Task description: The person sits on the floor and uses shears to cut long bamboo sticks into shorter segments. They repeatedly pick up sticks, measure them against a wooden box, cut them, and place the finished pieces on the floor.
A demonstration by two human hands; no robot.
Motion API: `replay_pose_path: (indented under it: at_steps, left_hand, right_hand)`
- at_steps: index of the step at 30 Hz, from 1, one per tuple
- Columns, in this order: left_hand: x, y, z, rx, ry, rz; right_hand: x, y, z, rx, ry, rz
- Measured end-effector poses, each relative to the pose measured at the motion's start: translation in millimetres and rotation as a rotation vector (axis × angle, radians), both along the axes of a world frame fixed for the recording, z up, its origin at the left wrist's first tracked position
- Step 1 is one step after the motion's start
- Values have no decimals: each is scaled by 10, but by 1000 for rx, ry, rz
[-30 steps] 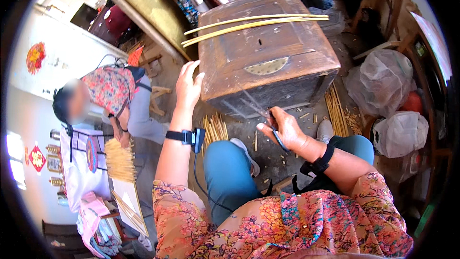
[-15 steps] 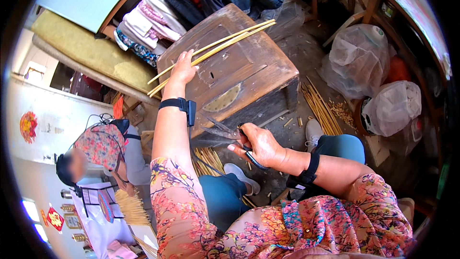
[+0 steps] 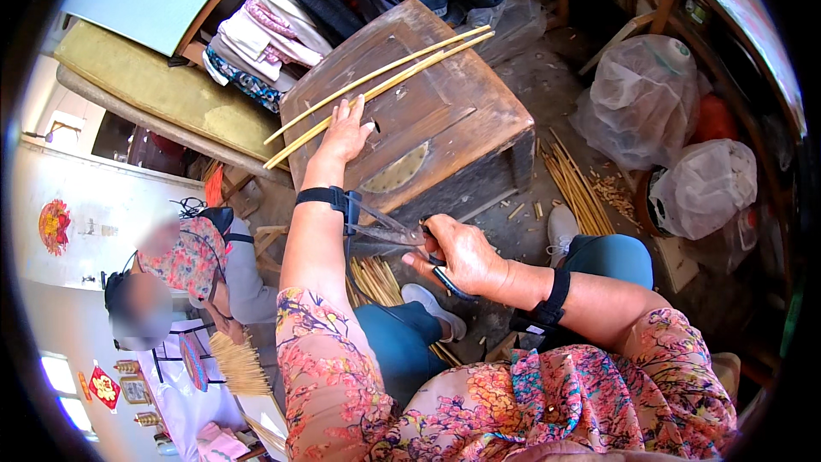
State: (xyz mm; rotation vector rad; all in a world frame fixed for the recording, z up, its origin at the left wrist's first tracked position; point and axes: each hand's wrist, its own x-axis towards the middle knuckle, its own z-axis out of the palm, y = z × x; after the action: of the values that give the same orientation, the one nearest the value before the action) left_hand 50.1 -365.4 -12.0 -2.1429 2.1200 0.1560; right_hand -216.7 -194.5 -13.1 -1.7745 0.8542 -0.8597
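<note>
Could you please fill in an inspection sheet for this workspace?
Surface: worn, scuffed top of a wooden chest.
Job's things: thin yellow sticks lie across the top; scissors are in hand, away from the sticks.
Clutter: stick bundle and cut bits on the floor; clear plastic bags at right.
Grips: left grip is spread at the sticks, firm contact unclear; right grip holds the scissors.
Cables: black cable runs down from the left wristband.
Surroundings: another person at left, beside pale stalks; folded clothes behind the chest.
</note>
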Motion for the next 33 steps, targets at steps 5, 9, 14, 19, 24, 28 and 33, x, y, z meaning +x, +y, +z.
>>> replay_pose_path:
  at_steps: [5,9,14,19,24,28,33]
  left_hand:
    - [-30,127,-10,-73,11,30]
    - [-77,145,36,-119,47,9]
    - [-82,276,-29,-282,46,-124]
    - [-299,444,-86,-390,-16,-205]
    - [-367,583,-45,-446,-18,-256]
    - [-343,682,-71,-506,92,-254]
    - [-308,796,144,-504,196,-114]
  right_hand:
    - [38,41,-31,-108,-78,-48]
    - [39,36,-57,-169,-80,-58]
    - [69,45,1,-148,-111,-60]
    - [34,33,16,-140,-116,-59]
    - [21,42,43,-119,-87,-36]
    - [1,43,58,-83,-60,-21]
    - [0,21,89,-19,-53,-75]
